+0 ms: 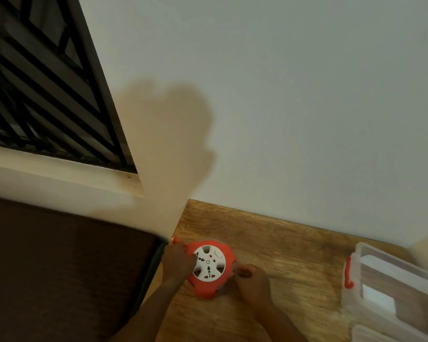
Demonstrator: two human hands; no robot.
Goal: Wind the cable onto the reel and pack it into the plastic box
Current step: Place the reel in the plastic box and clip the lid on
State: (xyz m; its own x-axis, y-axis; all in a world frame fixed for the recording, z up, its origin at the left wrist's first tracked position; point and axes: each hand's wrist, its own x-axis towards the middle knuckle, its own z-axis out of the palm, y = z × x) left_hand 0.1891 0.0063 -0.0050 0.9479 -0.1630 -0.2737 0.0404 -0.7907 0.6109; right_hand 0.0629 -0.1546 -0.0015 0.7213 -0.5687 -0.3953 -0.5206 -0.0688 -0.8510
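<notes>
An orange cable reel (pixel 226 255) with a white socket face lies flat on the wooden table (pixel 294 255). My left hand (pixel 177 264) grips its left rim, fingers curled over the white face. An orange plug (pixel 176 240) pokes out just above that hand at the table's left edge. My right hand (pixel 251 280) is curled against the reel's right side, holding its edge. No loose cable shows. A clear plastic box (pixel 381 285) with an orange latch stands open at the right.
A white wall rises behind the table. A dark brown fabric surface (pixel 59 267) lies left of the table edge, below a barred window (pixel 40 82). A clear lid (pixel 371 334) lies in front of the box.
</notes>
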